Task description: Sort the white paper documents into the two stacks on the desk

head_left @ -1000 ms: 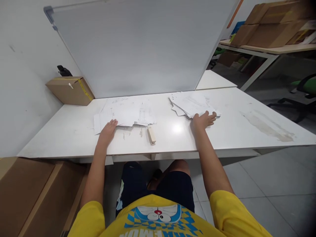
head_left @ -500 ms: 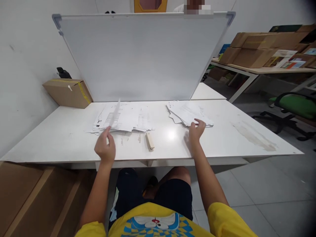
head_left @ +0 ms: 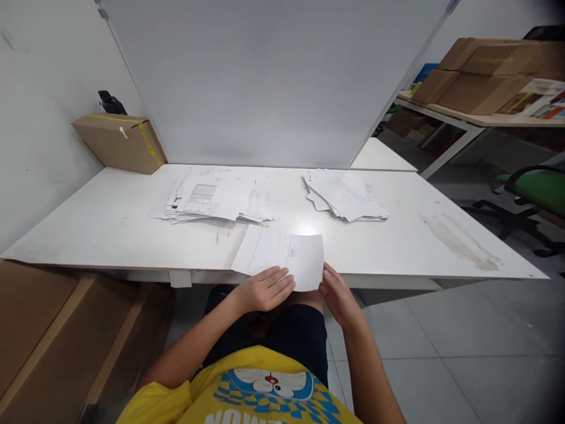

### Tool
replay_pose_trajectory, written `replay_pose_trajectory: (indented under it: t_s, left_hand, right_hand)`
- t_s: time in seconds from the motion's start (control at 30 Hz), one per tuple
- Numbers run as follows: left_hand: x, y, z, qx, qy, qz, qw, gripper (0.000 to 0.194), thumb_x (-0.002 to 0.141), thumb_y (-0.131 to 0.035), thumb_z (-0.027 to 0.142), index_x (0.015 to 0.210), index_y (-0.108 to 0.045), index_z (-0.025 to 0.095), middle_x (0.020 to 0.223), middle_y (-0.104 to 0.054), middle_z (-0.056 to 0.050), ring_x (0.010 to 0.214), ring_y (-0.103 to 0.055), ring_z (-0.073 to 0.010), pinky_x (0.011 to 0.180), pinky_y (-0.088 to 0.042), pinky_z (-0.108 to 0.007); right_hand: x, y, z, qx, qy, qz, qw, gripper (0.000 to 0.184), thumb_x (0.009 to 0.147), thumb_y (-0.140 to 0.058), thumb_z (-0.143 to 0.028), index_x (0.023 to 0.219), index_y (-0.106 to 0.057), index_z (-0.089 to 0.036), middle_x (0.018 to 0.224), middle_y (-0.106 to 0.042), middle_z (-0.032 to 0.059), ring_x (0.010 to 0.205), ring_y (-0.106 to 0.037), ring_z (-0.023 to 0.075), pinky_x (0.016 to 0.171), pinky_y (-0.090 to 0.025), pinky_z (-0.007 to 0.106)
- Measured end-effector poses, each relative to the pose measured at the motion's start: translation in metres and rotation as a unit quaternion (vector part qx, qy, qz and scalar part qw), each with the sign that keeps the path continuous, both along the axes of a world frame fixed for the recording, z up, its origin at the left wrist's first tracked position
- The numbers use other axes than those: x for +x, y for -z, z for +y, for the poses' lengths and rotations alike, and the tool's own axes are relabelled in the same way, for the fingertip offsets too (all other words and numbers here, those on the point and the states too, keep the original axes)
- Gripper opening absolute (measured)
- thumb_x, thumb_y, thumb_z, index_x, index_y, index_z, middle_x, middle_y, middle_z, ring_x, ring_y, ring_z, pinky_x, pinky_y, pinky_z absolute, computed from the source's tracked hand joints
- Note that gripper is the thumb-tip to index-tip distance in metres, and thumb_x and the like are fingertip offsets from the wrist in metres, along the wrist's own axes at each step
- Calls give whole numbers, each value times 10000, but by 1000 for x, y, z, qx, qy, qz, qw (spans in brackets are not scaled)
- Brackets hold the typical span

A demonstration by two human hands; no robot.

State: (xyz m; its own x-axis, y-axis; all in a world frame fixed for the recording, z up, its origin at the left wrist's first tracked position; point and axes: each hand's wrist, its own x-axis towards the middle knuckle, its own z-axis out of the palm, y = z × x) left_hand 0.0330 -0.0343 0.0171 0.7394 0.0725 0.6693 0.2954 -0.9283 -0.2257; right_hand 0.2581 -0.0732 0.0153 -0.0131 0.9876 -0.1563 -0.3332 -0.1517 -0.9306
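In the head view a white sheet of paper (head_left: 304,253) with faint print is held over the front edge of the table. My left hand (head_left: 267,290) grips its lower left side, fingers laid across the top face and the thumb hidden. At the right edge of the sheet, my right hand (head_left: 338,294) pinches the paper between thumb and fingers. Beyond lies a wide, uneven stack of printed papers (head_left: 229,197) on the left. A smaller stack of papers (head_left: 344,197) rests to the right. The held sheet covers the spot where the stapler lay.
A large whiteboard (head_left: 265,82) stands upright along the back of the white table (head_left: 110,235). A taped cardboard box (head_left: 119,144) leans at the back left corner. Brown cartons (head_left: 485,76) sit on another table at right, near a green chair (head_left: 538,191).
The sheet has moved from the left stack toward me, and my left hand has come to the centre with it. My right hand has left the right stack's side and taken hold of the sheet.
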Motion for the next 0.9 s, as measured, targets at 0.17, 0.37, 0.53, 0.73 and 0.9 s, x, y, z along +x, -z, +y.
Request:
replay_pose_trajectory:
  t_s: [0.17,0.37,0.53,0.73,0.9]
  left_hand:
    - [-13,6,7,-47,28,39,998,375,933,-591,113,1303,-599,174,1196,-731,-102,1208,-650,-230,1074,-529,-383]
    - [-26,6,16,-90,-75,3,993,549,945,-611,218,1466,-442,257,1404,-606,-92,1437,-406,-267,1202,-352,-485]
    - [-3,-13,25,-253,-156,-200,934,817,952,-596,364,1590,-99,251,1622,-275,-175,1530,-193,-311,1206,-308,-525]
    - [85,-15,9,-429,-45,-414,801,645,996,-501,354,1550,-177,287,1558,-379,-139,1473,-350,-242,1212,-314,-462]
    - [122,14,12,-452,-55,-446,770,587,990,-502,321,1511,-240,263,1384,-519,-141,1374,-461,-244,1172,-353,-491]
  right_hand:
    - [3,-1,15,1,27,-93,995,535,694,-792,-541,1115,-676,-232,1159,-727,96,1077,-655,314,905,-528,438]
    - [11,2,28,117,193,-217,950,378,762,-701,-491,1001,-689,-199,971,-738,72,927,-651,253,838,-513,395]
    - [53,-5,41,171,343,-223,896,329,715,-729,-413,938,-683,-176,915,-722,58,910,-645,229,858,-501,383]
    - [85,14,40,172,420,-200,868,352,699,-754,-394,948,-667,-161,924,-690,48,876,-625,192,877,-494,378]
    - [88,42,30,175,429,-160,872,469,687,-766,-362,1090,-588,-199,1026,-655,42,964,-619,184,925,-480,367]
